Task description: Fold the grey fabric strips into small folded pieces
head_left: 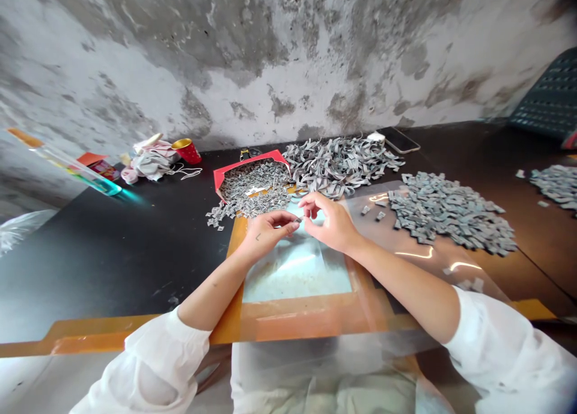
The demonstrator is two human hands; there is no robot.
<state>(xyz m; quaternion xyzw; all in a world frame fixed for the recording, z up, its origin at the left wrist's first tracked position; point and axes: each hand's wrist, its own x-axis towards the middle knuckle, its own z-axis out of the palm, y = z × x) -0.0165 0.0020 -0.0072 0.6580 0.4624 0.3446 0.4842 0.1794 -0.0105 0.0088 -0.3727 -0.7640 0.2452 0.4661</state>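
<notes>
Grey folded piece point(298, 221), left hand point(265, 232) and right hand point(332, 223) both pinching it, red tray point(224, 175) of pieces just behind.

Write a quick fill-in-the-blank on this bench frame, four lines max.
1. The left hand and right hand pinch a small grey piece above a clear panel framed in ____.
2. The open box of small grey bits beyond the left hand is ____.
3. The pile of long grey strips lies to the ____ of that box.
4. The cup at far left is red outside and ____ inside.

Missing words: orange; red; right; gold.
</notes>
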